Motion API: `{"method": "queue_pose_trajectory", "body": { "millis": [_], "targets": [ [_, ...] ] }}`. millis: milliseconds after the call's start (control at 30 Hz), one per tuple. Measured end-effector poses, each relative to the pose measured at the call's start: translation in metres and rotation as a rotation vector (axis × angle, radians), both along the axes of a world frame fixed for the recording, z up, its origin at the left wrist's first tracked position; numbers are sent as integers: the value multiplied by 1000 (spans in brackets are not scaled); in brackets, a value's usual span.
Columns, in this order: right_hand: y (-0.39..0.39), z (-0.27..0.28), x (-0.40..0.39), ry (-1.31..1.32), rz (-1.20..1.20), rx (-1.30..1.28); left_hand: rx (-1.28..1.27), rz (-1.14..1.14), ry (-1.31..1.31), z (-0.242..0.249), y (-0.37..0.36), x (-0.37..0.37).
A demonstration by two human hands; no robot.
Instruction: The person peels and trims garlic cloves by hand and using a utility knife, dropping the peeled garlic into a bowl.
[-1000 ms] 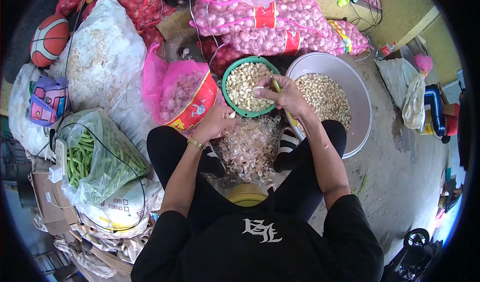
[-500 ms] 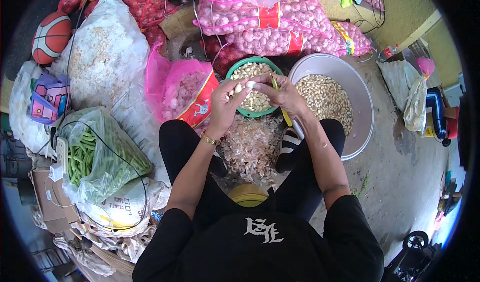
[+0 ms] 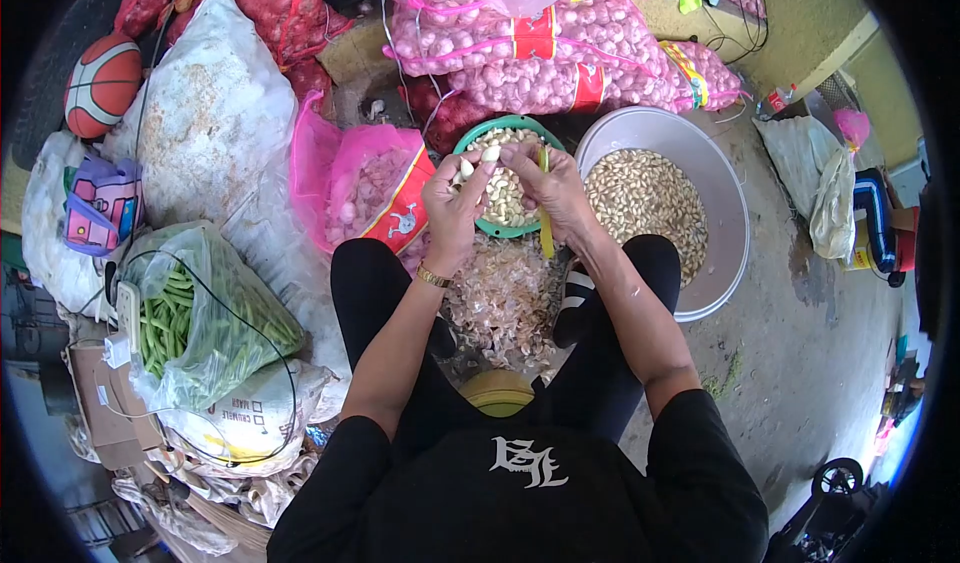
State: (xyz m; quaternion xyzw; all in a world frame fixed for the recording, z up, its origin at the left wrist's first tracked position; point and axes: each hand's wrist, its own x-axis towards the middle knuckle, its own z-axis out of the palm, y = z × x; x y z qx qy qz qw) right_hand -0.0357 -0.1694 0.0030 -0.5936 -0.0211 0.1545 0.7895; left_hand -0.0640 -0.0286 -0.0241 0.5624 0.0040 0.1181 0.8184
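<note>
Left hand (image 3: 455,195) now raised beside right hand (image 3: 562,195), pinching garlic cloves (image 3: 491,153), right gripping slim yellow tool (image 3: 547,235)

Basketball (image 3: 103,85), floor's far left corner, beside stained white sack (image 3: 205,123). Purple bag (image 3: 103,206) and bagged green beans (image 3: 165,328) along left edge. Dark wheel (image 3: 838,477), near right corner.

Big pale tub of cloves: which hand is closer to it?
Right. The right hand is beside the pale tub's left edge; the left hand is farther off, by the green basin's left side, with the right hand between it and the tub.
</note>
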Motion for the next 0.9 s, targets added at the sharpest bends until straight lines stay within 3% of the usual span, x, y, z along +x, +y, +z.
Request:
{"method": "queue_pose_trajectory", "body": {
  "millis": [100,367,567,700,767,900],
  "targets": [
    [-1,2,-1,-10,-12,11,29,-19,-9,1,0,0],
    [1,3,-3,-106,-51,-93,-213,-79,120,-1,-9,-4],
    [5,3,-2,-248,-117,-96,-151,-87,131,-3,-11,-4],
    [5,7,-1,-224,-126,-181,-223,-120,150,-3,-9,-2],
    [5,12,-3,-201,-73,-139,-397,-148,233,-3,-6,-1],
    [7,17,-7,-183,-52,-155,-417,-165,236,-6,-2,2]
  ]
}}
